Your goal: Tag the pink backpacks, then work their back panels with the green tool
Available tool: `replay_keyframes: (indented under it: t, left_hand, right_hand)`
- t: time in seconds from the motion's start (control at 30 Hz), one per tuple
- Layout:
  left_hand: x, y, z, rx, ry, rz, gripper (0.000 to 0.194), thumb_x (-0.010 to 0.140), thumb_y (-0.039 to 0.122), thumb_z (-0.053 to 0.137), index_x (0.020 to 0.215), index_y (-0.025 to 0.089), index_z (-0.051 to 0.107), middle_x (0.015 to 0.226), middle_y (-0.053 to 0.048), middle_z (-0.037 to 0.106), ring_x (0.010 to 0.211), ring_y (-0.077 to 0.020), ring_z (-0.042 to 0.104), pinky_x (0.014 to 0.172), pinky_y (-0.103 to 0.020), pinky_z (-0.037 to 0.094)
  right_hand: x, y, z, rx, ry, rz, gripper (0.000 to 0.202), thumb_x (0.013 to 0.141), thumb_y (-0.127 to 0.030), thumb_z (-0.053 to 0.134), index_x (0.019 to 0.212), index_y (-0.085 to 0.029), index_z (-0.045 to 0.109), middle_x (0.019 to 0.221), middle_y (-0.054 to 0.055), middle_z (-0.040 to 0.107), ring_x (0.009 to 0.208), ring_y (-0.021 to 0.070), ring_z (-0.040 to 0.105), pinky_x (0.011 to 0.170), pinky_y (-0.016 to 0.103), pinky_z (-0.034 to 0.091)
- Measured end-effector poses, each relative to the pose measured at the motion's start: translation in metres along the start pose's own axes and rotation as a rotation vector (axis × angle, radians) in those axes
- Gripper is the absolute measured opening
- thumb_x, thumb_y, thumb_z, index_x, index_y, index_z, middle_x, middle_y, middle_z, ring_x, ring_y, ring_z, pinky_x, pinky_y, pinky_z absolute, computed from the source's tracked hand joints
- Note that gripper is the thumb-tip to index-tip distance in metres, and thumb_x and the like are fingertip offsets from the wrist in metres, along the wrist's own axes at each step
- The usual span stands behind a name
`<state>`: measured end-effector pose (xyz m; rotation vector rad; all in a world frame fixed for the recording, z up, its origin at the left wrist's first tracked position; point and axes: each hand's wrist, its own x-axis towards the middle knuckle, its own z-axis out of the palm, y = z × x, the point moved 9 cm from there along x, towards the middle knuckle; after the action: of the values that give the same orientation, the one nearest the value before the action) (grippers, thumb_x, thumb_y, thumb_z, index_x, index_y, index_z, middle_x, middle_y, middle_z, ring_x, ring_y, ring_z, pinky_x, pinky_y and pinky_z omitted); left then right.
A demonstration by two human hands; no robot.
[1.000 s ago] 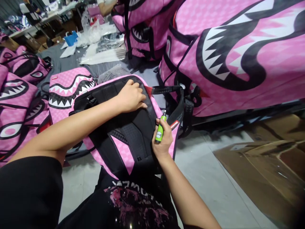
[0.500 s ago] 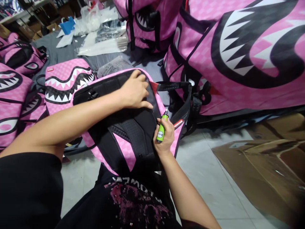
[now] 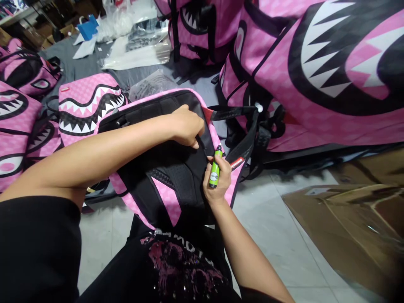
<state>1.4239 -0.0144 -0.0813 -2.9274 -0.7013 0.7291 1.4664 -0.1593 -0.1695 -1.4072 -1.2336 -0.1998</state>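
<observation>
A pink backpack (image 3: 166,198) with a black padded back panel leans against my lap, its back facing me. My left hand (image 3: 188,126) is over the upper right of that panel, fingers curled and thumb close to the fingertips. A small dark bit shows at the fingertips, too small to make out. My right hand (image 3: 218,179) is wrapped round a slim green tube (image 3: 215,168) with black ends and a round white label. It holds the tube upright by the backpack's right edge, near a black strap (image 3: 241,145) and a red tag.
Large pink shark-mouth bags (image 3: 315,71) stand at the right and back. More pink bags (image 3: 91,105) lie at the left on a grey cloth-covered surface. Clear plastic bags (image 3: 139,46) and a blue item (image 3: 88,28) lie behind. Flattened cardboard (image 3: 341,227) rests on the tiled floor.
My left hand has shifted right and slightly down on the back panel, and its spread fingers have curled in. The green tube stays in my right hand. The view has shifted slightly.
</observation>
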Motion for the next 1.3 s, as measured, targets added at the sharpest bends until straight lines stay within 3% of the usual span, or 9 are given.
replay_keyframes:
  t: [0.1,0.27,0.37,0.43,0.53,0.63,1.03,1.2,1.3]
  left_hand:
    - [-0.001,0.0,-0.004,0.057,0.021,-0.008,0.029,0.077,0.042,0.069,0.099,0.024,0.074,0.092,-0.003,0.073,0.091,-0.0233,0.062,0.086,-0.037,0.035]
    - [-0.011,0.002,-0.008,0.152,0.231,0.013,0.032,0.081,0.046,0.065,0.097,0.02,0.072,0.095,-0.004,0.07,0.09,-0.0226,0.061,0.086,-0.038,0.037]
    - [-0.02,0.021,-0.001,0.154,0.398,0.066,0.027,0.081,0.042,0.067,0.095,0.019,0.071,0.091,-0.005,0.069,0.091,-0.0237,0.059,0.092,-0.045,0.038]
    - [-0.026,0.033,0.005,0.115,0.515,0.061,0.023,0.08,0.037,0.069,0.093,0.018,0.071,0.091,-0.006,0.068,0.095,-0.0241,0.057,0.099,-0.049,0.036]
    - [-0.037,0.039,0.016,0.038,0.657,0.01,0.017,0.081,0.032,0.068,0.091,0.019,0.068,0.094,-0.005,0.065,0.097,-0.022,0.055,0.108,-0.048,0.034]
    - [-0.044,0.039,0.021,0.002,0.733,0.004,0.011,0.083,0.031,0.065,0.089,0.022,0.067,0.095,-0.003,0.064,0.098,-0.0214,0.054,0.112,-0.049,0.033]
    - [-0.021,0.028,0.012,-0.079,0.512,0.04,0.017,0.078,0.034,0.072,0.09,0.021,0.072,0.087,-0.006,0.065,0.091,-0.0235,0.054,0.092,-0.043,0.037]
    - [0.0,0.024,0.015,-0.088,0.316,0.025,0.029,0.072,0.044,0.077,0.092,0.023,0.075,0.091,-0.007,0.067,0.097,-0.0271,0.055,0.092,-0.044,0.034]
    - [0.0,0.02,0.006,0.02,0.307,0.041,0.044,0.069,0.057,0.075,0.095,0.02,0.075,0.095,-0.009,0.067,0.101,-0.0298,0.053,0.1,-0.05,0.031]
  right_hand:
    - [-0.003,0.005,0.001,0.03,-0.014,0.023,0.043,0.088,-0.014,0.057,0.129,-0.023,0.049,0.103,0.006,0.07,0.102,0.0215,0.066,0.095,0.047,0.052]
    - [-0.005,0.017,-0.001,0.22,-0.026,0.227,0.039,0.091,-0.021,0.058,0.129,-0.023,0.05,0.107,0.006,0.07,0.099,0.0206,0.068,0.093,0.045,0.054]
    - [0.007,0.024,-0.006,0.41,0.042,0.411,0.032,0.093,-0.029,0.057,0.123,-0.02,0.053,0.098,0.005,0.07,0.08,0.0167,0.071,0.07,0.032,0.059]
    - [0.021,0.028,-0.009,0.461,0.092,0.493,0.025,0.093,-0.035,0.056,0.112,-0.018,0.057,0.08,0.001,0.068,0.059,0.0124,0.065,0.05,0.024,0.053]
    - [0.042,0.028,-0.01,0.365,0.061,0.531,0.028,0.093,-0.043,0.054,0.087,-0.017,0.059,0.054,-0.005,0.056,0.04,0.0088,0.051,0.039,0.021,0.04]
    - [0.053,0.025,-0.009,0.208,0.015,0.486,0.034,0.092,-0.047,0.054,0.077,-0.017,0.058,0.054,-0.003,0.056,0.042,0.0094,0.052,0.045,0.022,0.042]
    - [0.052,0.029,0.001,0.099,-0.049,0.398,0.03,0.093,-0.046,0.054,0.086,-0.017,0.062,0.069,0.001,0.066,0.052,0.0132,0.061,0.052,0.025,0.047]
    - [0.049,0.033,0.003,0.162,-0.06,0.429,0.032,0.093,-0.048,0.053,0.085,-0.018,0.061,0.067,0.0,0.064,0.051,0.0129,0.061,0.053,0.026,0.049]
    - [0.051,0.034,0.002,0.193,-0.043,0.444,0.03,0.091,-0.047,0.056,0.086,-0.018,0.06,0.068,0.0,0.064,0.052,0.0123,0.06,0.052,0.026,0.049]
